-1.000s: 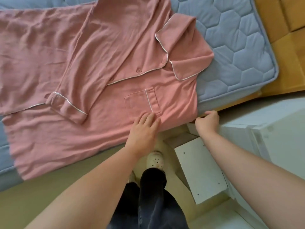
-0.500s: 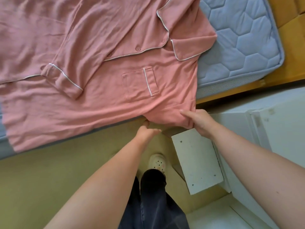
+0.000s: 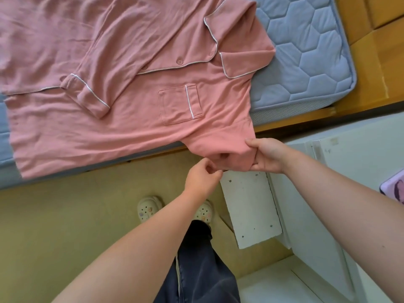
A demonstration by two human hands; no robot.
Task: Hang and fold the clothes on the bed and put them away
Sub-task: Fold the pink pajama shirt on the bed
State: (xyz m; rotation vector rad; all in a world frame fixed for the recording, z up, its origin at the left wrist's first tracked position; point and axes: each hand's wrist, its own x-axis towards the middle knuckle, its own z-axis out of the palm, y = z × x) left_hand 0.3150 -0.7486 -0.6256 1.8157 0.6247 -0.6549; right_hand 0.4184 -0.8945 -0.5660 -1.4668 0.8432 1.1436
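Person wears loose dark slate trousers [image 3: 203, 270] and cream perforated clogs [image 3: 150, 208] with small charms; left forearm [image 3: 135, 248] and right forearm [image 3: 338, 204] bare.

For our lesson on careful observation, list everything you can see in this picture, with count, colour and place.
bed frame: one, yellow-brown, top right
mattress: one, blue, on the bed frame
shirt: one, pink, spread on the mattress
cabinet: one, white, beside the bed
flat item: one, pink-purple, on the cabinet, cut off
shoes: two, cream, on the floor
trousers: one pair, dark, bottom centre
left hand: one, fingers curled at the sleeve
right hand: one, gripping the sleeve
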